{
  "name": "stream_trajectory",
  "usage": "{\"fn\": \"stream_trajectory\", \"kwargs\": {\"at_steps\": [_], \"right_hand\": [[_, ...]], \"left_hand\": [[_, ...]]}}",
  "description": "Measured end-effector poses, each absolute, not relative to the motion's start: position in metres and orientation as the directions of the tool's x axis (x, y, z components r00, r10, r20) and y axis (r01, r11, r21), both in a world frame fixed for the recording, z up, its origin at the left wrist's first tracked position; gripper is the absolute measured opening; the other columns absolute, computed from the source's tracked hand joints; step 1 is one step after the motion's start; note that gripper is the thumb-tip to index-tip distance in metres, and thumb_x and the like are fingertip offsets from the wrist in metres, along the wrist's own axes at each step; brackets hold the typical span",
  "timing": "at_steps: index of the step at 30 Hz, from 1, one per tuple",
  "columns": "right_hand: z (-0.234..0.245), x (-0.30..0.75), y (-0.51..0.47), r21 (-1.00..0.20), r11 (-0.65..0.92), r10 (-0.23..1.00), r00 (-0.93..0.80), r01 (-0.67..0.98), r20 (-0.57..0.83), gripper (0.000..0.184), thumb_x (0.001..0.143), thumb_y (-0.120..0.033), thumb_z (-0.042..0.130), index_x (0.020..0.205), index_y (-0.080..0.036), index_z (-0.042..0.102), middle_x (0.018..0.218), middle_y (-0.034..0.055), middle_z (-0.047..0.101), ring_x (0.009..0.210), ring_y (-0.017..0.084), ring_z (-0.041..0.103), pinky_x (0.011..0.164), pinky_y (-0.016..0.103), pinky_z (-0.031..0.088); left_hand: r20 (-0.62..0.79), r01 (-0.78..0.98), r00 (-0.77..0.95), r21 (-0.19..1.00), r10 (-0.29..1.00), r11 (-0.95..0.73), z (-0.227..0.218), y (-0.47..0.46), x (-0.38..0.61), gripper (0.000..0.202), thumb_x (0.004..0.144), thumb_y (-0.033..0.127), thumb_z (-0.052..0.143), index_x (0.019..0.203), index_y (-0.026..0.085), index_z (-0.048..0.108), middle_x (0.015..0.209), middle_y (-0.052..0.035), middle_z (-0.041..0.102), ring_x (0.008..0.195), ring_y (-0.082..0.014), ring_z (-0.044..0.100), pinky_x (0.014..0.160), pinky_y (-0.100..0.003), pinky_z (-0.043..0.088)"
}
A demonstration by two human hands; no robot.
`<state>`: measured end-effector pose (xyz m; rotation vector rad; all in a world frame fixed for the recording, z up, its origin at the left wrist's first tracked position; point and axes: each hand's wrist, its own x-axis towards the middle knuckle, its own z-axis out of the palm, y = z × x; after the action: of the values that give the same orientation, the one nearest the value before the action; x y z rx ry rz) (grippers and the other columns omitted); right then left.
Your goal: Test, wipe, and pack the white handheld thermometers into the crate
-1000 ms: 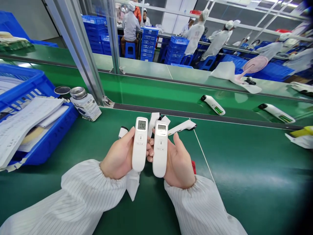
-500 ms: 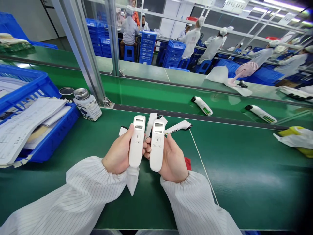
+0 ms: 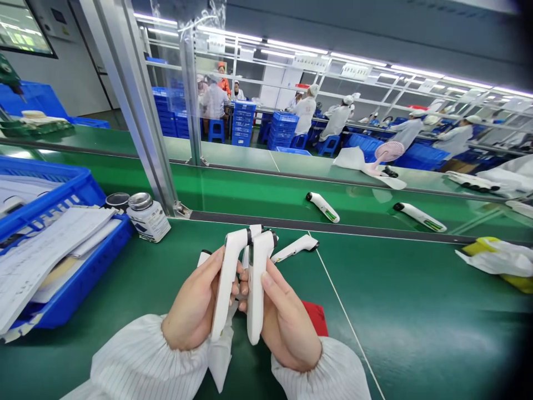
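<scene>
My left hand (image 3: 191, 305) is closed round a white handheld thermometer (image 3: 225, 283) and also pinches a white cloth (image 3: 220, 355) that hangs below it. A second white thermometer (image 3: 256, 289) stands upright in my closed right hand (image 3: 287, 322). Both devices sit side by side, almost touching, with their sensor heads up and tilted away from me. On the green table just behind them lie more white thermometers (image 3: 293, 248), partly hidden by my hands.
A blue crate (image 3: 62, 294) full of papers stands at the left, with a small white jar (image 3: 147, 218) and a dark lid (image 3: 117, 200) beside it. Two thermometers (image 3: 322, 206) (image 3: 418, 216) lie on the conveyor belt. A red piece (image 3: 314, 316) lies by my right wrist, a yellow-white bag (image 3: 495, 258) at right. Workers sit beyond.
My head has tipped up, so more of the hall shows. Both thermometers have been turned, so their display faces no longer point at me. My hands sit lower in the picture.
</scene>
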<state>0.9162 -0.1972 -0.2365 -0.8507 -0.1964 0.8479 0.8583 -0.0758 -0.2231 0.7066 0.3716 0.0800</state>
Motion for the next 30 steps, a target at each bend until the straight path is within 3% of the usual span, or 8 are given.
{"fn": "stream_trajectory", "kwargs": {"at_steps": [8, 18, 22, 27, 30], "right_hand": [[-0.241, 0.916, -0.196, -0.743, 0.361, 0.731, 0.665, -0.564, -0.15, 0.035, 0.09, -0.034, 0.056, 0.123, -0.023, 0.057, 0.095, 0.005, 0.056, 0.079, 0.014, 0.051, 0.068, 0.028, 0.046], [-0.242, 0.918, -0.195, -0.777, 0.325, 0.722, 0.673, -0.539, -0.164, 0.028, 0.091, -0.039, 0.053, 0.096, -0.014, 0.066, 0.085, 0.0056, 0.057, 0.079, 0.016, 0.05, 0.07, 0.028, 0.045], [-0.243, 0.918, -0.197, -0.738, 0.358, 0.705, 0.684, -0.572, -0.188, 0.029, 0.089, -0.035, 0.057, 0.108, -0.015, 0.064, 0.087, 0.0042, 0.057, 0.078, 0.013, 0.05, 0.072, 0.026, 0.046], [-0.238, 0.919, -0.2, -0.742, 0.402, 0.661, 0.731, -0.537, -0.17, 0.028, 0.087, -0.033, 0.062, 0.109, -0.016, 0.063, 0.088, 0.0027, 0.06, 0.081, 0.013, 0.056, 0.079, 0.026, 0.051], [-0.236, 0.919, -0.201, -0.796, 0.381, 0.6, 0.781, -0.471, -0.175, 0.025, 0.084, -0.034, 0.066, 0.104, -0.019, 0.061, 0.09, 0.0021, 0.063, 0.072, 0.012, 0.06, 0.064, 0.025, 0.055]], "left_hand": [[-0.331, 0.053, 0.922, 0.623, 0.202, 0.78, -0.226, -0.077, 0.86, 0.038, 0.093, 0.046, 0.045, 0.079, 0.013, 0.059, 0.056, -0.0014, 0.049, 0.052, -0.0123, 0.047, 0.054, -0.028, 0.045], [-0.361, 0.065, 0.906, 0.634, 0.22, 0.771, -0.226, -0.075, 0.861, 0.038, 0.094, 0.041, 0.043, 0.077, 0.012, 0.06, 0.057, -0.0024, 0.051, 0.051, -0.0111, 0.046, 0.055, -0.026, 0.045], [-0.365, 0.065, 0.902, 0.639, 0.229, 0.766, -0.229, -0.074, 0.861, 0.042, 0.093, 0.047, 0.045, 0.079, 0.011, 0.061, 0.057, -0.0024, 0.05, 0.051, -0.0095, 0.045, 0.054, -0.021, 0.042], [-0.314, 0.041, 0.918, 0.684, 0.243, 0.728, -0.234, -0.071, 0.858, 0.029, 0.088, 0.038, 0.057, 0.084, 0.01, 0.062, 0.059, -0.0021, 0.052, 0.054, -0.0085, 0.046, 0.053, -0.018, 0.041], [-0.307, 0.059, 0.93, 0.667, 0.202, 0.743, -0.234, -0.071, 0.857, 0.037, 0.092, 0.042, 0.05, 0.094, 0.008, 0.065, 0.071, -0.0079, 0.059, 0.064, -0.0141, 0.055, 0.064, -0.026, 0.049]]}}
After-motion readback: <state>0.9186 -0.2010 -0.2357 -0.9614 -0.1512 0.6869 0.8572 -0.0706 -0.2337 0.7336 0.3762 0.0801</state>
